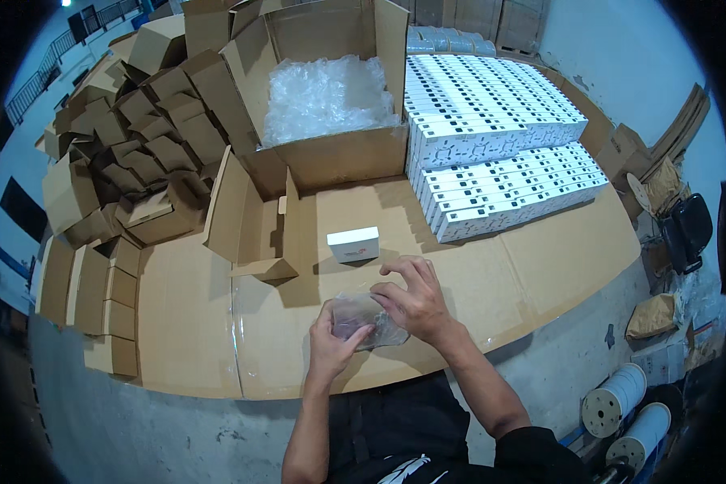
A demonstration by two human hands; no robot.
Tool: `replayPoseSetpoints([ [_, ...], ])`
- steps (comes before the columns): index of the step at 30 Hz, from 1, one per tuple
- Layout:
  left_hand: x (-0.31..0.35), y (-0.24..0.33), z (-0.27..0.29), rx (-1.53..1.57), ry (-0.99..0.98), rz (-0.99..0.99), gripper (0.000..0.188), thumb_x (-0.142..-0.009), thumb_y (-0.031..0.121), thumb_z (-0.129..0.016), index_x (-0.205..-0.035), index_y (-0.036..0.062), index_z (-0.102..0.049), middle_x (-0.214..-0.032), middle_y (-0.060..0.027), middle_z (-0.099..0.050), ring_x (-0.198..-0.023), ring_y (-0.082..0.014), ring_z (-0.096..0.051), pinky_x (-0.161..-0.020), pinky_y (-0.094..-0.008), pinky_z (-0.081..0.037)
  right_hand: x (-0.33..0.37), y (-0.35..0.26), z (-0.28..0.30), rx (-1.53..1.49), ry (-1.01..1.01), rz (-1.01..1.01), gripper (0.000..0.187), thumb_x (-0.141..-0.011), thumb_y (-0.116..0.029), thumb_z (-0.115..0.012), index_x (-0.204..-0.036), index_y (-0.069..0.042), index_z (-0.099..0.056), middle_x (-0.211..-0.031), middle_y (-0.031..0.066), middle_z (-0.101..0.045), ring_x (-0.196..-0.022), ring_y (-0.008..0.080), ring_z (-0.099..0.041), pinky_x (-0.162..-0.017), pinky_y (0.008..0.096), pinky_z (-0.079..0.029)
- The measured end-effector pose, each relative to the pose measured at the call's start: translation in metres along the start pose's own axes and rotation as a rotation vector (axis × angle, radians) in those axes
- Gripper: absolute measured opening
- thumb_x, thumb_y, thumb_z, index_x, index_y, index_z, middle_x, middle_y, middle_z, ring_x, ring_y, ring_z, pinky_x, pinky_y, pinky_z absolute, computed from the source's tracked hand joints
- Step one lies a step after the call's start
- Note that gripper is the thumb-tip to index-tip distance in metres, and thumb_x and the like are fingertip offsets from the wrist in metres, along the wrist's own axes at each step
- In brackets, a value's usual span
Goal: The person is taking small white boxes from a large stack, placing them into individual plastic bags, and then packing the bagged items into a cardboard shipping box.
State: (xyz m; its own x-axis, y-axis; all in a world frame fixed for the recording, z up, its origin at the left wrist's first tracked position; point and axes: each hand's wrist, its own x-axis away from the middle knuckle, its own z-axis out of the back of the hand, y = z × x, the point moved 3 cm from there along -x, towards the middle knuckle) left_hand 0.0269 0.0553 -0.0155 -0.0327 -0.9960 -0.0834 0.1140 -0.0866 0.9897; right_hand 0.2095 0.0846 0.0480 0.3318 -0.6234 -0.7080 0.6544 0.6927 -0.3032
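My left hand is closed around the left end of a clear, wrinkled plastic pouch, thumb across its front. It looks like bubble wrap; whatever lies inside cannot be made out. At the pouch's upper right edge, my right hand pinches the plastic, with its other fingers curled above. Both hands are over the front part of the cardboard-covered table. Just beyond them stands a small white box. An open brown carton sits left of that box.
A large open carton at the back holds clear bubble-wrap pouches. Stacked white boxes fill the back right. Many open brown cartons are heaped at the left. Cable reels stand on the floor at right.
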Motion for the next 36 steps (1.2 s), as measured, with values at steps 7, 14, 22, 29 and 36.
replayPoseSetpoints([
  [7,-0.005,-0.002,0.001,-0.261,0.06,0.0,0.047,-0.073,0.014,-0.089,-0.109,0.0001,-0.062,-0.096,-0.0135,-0.073,-0.088,-0.0199,-0.071,-0.081,-0.0341,-0.056,-0.023,0.01,0.01,-0.351,-0.183,0.009,0.01,-0.082,-0.01,-0.074,-0.087,-0.007,-0.065,-0.092,0.0107,-0.063,-0.083,0.03,-0.061,-0.081,0.0419,-0.046],
  [14,0.002,-0.013,0.005,0.019,0.016,0.007,0.054,-0.071,0.016,-0.092,-0.111,-0.001,-0.061,-0.098,-0.0099,-0.071,-0.088,-0.0163,-0.068,-0.08,-0.0317,-0.056,-0.036,0.016,0.003,-0.58,-0.663,-0.131,0.032,-0.086,-0.026,-0.071,-0.108,-0.005,-0.066,-0.092,0.015,-0.07,-0.085,0.0334,-0.066,-0.078,0.0416,-0.051],
  [22,0.0,-0.004,0.005,0.129,-0.086,0.063,0.057,-0.069,0.004,-0.091,-0.115,-0.0006,-0.059,-0.102,-0.0066,-0.067,-0.094,-0.0136,-0.065,-0.088,-0.031,-0.055,-0.046,0.012,-0.002,-0.688,-0.707,0.009,0.051,-0.083,-0.028,-0.073,-0.13,-0.009,-0.064,-0.122,0.0132,-0.07,-0.099,0.0344,-0.07,-0.086,0.0404,-0.053],
  [29,0.002,0.001,0.009,0.135,-0.061,0.118,0.047,-0.072,0.001,-0.088,-0.109,0.0015,-0.06,-0.099,-0.0047,-0.068,-0.09,-0.0131,-0.066,-0.082,-0.0291,-0.056,-0.06,0.042,0.005,-0.63,-0.139,-0.317,0.039,-0.087,-0.01,-0.064,-0.126,-0.005,-0.065,-0.119,0.0072,-0.072,-0.076,0.0079,-0.057,-0.07,0.0255,-0.048],
  [36,0.002,-0.003,0.014,0.075,0.003,0.131,0.045,-0.071,0.002,-0.089,-0.105,0.0027,-0.059,-0.097,-0.003,-0.066,-0.091,-0.0124,-0.065,-0.081,-0.0273,-0.055,-0.04,0.065,-0.023,-0.523,-0.132,-0.33,0.041,-0.084,0.005,-0.062,-0.122,-0.01,-0.068,-0.132,0.0094,-0.063,-0.108,0.0218,-0.064,-0.074,0.033,-0.056],
])
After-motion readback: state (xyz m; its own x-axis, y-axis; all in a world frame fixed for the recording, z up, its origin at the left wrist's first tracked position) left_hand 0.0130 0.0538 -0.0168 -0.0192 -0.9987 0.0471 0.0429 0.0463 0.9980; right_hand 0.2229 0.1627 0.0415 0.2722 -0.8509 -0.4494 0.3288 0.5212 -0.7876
